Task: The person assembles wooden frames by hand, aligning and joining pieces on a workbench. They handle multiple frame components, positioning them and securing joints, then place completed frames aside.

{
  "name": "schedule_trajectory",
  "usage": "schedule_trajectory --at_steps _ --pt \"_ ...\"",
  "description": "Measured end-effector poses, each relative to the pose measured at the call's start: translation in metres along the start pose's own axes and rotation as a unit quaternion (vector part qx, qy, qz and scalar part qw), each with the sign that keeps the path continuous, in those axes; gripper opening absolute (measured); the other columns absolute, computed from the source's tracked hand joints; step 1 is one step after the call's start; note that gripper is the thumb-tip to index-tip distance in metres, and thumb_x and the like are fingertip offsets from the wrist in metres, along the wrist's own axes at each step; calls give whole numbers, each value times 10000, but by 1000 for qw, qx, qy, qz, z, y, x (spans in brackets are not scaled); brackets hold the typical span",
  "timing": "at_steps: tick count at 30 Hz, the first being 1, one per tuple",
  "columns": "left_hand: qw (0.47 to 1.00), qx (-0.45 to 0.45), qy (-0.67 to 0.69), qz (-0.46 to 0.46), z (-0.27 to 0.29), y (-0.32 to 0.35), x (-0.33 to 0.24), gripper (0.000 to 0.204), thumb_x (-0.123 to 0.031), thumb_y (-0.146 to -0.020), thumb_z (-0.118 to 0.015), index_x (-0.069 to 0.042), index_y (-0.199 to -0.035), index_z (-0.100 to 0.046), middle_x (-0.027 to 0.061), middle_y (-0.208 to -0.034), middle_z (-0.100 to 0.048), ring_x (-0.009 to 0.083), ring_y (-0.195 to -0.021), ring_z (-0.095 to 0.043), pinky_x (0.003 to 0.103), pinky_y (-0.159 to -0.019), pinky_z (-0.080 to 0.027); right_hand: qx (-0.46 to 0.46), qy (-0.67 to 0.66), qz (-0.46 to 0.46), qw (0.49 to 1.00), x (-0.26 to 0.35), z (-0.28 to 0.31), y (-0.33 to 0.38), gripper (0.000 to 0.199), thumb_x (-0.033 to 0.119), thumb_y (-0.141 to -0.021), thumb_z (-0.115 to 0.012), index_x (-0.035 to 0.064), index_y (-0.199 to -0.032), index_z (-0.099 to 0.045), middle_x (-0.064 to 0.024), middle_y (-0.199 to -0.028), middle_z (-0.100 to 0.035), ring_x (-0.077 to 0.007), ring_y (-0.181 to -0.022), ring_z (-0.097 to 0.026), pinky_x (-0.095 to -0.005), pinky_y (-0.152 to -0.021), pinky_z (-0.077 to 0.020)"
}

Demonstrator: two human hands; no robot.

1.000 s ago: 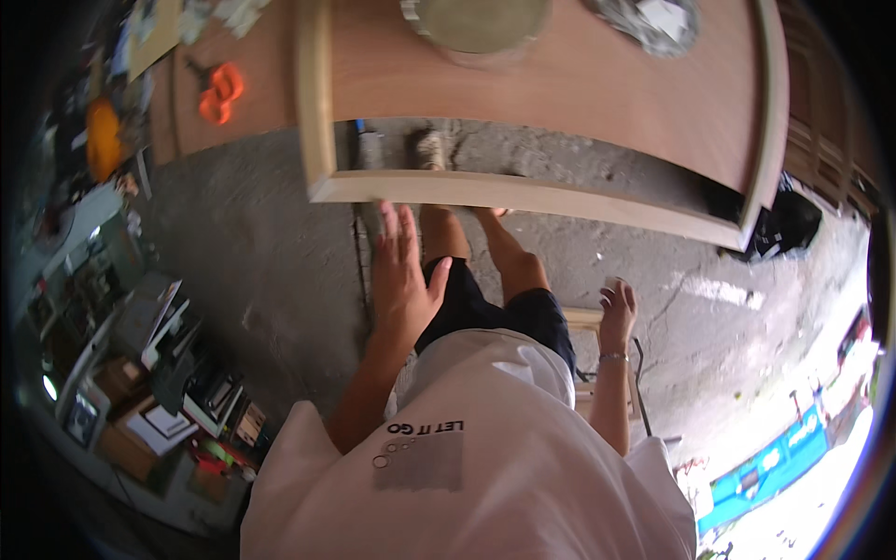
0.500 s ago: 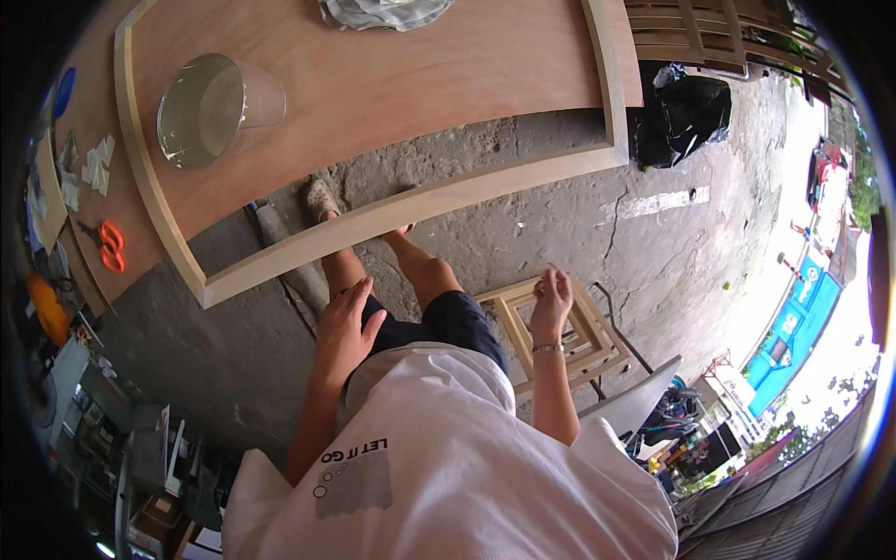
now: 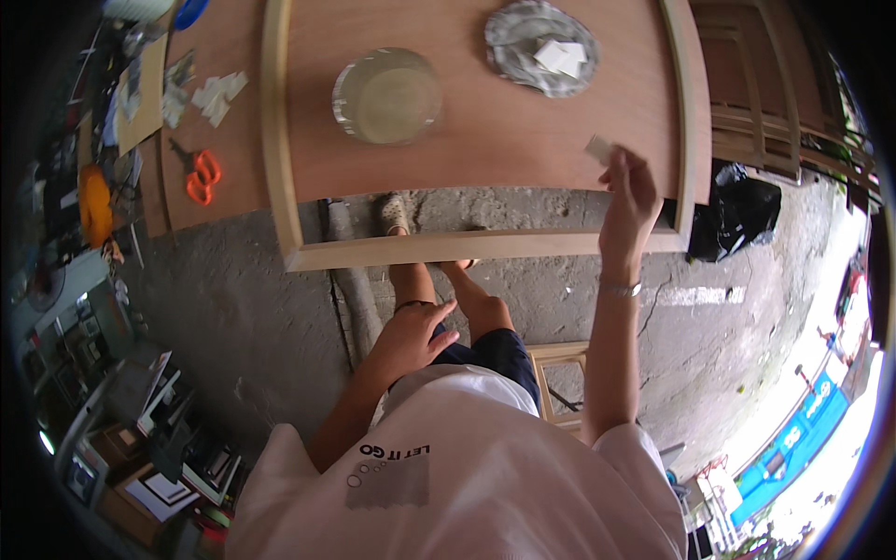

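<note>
My right hand (image 3: 631,187) is raised over the right part of the brown board (image 3: 504,159), inside the pale wooden frame (image 3: 439,248). Pinched at its fingertips is a small flat pale piece (image 3: 599,147); its material is unclear. My left hand (image 3: 415,334) hangs near my lap with fingers stretched out, holding nothing. Left of centre on the board stands a round tub (image 3: 387,96) with something pale inside. Beyond my right hand, a crumpled grey-white cloth (image 3: 509,56) carries several small white pieces (image 3: 561,58).
Orange-handled scissors (image 3: 201,177) and pale scraps (image 3: 219,97) lie left of the frame. A black plastic bag (image 3: 737,217) sits on the concrete floor (image 3: 691,373) at the right. Smaller wooden frames (image 3: 560,353) stand low beside my right arm. Cluttered shelves (image 3: 159,448) line the left.
My right hand has moved from low beside the small frames up over the board. My view has turned, bringing the whole cloth and its white pieces into sight. My left hand stays low.
</note>
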State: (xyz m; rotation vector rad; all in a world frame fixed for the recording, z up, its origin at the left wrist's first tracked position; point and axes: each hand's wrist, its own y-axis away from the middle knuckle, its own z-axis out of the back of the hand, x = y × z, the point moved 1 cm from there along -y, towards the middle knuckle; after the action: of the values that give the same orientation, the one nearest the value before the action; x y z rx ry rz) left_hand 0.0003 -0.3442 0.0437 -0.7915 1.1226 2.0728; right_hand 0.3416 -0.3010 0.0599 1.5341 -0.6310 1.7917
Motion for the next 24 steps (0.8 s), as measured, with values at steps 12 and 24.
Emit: schedule_trajectory --at_steps 12,24 --pt "954 -144 253 64 105 87 31 352 -263 -954 -675 -33 -1221 -655 51 -717 -630 132 -685 -614 312 -707 -503 0 -128 -43 991 -6 -74 -74 216 190 -974 -672 4 -1080 -704 -24 -889 -708 -61 -685 -563 -212 -643 -396" --pt "852 -518 80 -17 215 31 126 203 -120 -987 -609 -15 -1142 -689 55 -786 -604 127 -691 -545 260 -666 -454 32 195 142 970 100 -103 -25 204 98 -999 -588 9 -1149 -696 12 -857 -619 -53 -732 -509 -225 -645 -419"
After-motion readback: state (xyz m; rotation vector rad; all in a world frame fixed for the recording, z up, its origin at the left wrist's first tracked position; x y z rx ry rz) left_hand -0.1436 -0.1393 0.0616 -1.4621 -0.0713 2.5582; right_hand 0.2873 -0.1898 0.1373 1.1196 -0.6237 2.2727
